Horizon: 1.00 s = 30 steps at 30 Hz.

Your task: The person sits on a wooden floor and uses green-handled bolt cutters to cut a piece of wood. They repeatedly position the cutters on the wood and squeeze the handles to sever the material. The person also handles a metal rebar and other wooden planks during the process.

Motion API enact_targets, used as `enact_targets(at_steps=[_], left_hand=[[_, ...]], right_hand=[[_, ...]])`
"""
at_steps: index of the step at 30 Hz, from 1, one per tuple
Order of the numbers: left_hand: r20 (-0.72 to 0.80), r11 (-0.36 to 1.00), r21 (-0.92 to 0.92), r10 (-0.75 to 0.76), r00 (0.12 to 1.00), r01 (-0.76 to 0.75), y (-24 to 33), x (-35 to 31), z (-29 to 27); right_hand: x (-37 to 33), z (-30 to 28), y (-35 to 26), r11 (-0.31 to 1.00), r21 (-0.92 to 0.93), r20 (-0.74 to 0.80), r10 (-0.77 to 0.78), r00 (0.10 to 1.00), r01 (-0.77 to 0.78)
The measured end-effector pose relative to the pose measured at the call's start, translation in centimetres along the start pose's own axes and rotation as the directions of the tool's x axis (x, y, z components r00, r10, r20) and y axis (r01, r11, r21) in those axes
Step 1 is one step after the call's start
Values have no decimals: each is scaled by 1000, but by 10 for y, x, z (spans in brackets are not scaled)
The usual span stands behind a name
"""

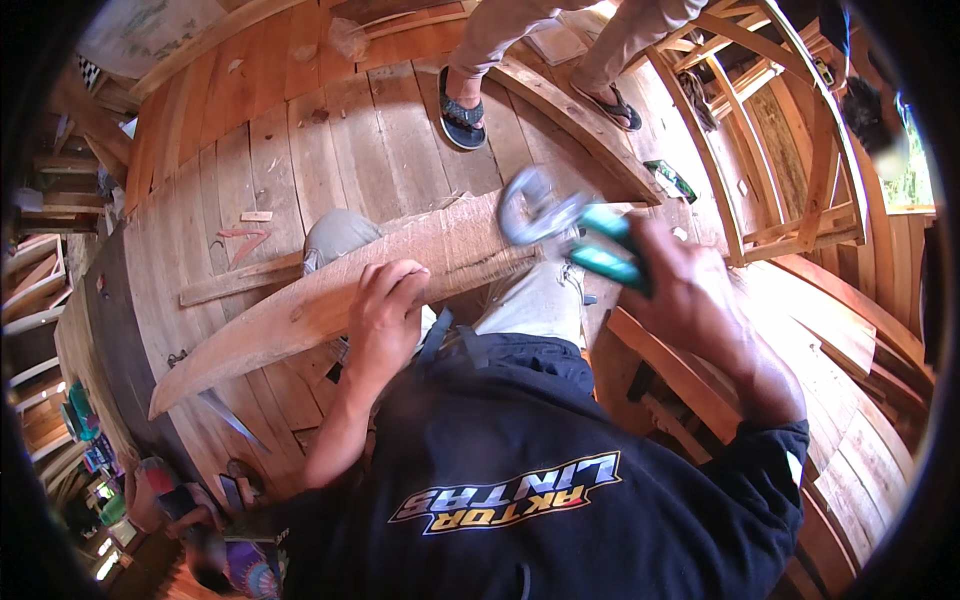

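A long curved wooden board point(330, 275) with a tapered left end lies across my lap, over my knees. My left hand point(387, 305) is on its near edge with the fingers curled, holding it. My right hand point(680, 275) is closed round the green handles of a pair of pincers point(565, 222). Motion blurs their rounded metal jaws, which are at the board's right end; I cannot tell whether they touch it. A dark crack or line runs along the wood between my hands.
Another person's sandaled feet point(463, 115) stand ahead on the plank floor point(345, 145). A wooden frame point(800, 130) is at the right, near a long beam point(580, 130). Wood offcuts point(245, 240) lie at the left, and a metal blade point(232, 418) is below the board's left end.
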<state>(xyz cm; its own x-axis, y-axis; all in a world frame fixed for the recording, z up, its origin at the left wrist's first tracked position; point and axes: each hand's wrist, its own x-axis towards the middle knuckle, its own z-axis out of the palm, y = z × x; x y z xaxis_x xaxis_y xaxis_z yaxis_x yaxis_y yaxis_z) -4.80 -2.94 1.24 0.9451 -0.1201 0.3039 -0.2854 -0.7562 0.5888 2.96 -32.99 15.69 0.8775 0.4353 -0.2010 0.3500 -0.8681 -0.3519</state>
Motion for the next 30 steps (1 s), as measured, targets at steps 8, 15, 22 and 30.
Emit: enact_targets(at_steps=[8,15,22,30], left_hand=[[29,1000,-21,-6,1000,7,-10,19,-23],[273,975,-137,-130,953,172,-40,70,-60],[312,947,-231,-146,939,224,-66,83,-62],[314,930,-253,-181,932,266,-66,85,-61]], right_hand=[[-6,1,2,971,237,-190,79,979,-32],[11,104,6,123,992,-44,71,997,35],[3,168,19,436,867,248,40,968,-240],[16,156,16,413,886,240,-19,971,-211]])
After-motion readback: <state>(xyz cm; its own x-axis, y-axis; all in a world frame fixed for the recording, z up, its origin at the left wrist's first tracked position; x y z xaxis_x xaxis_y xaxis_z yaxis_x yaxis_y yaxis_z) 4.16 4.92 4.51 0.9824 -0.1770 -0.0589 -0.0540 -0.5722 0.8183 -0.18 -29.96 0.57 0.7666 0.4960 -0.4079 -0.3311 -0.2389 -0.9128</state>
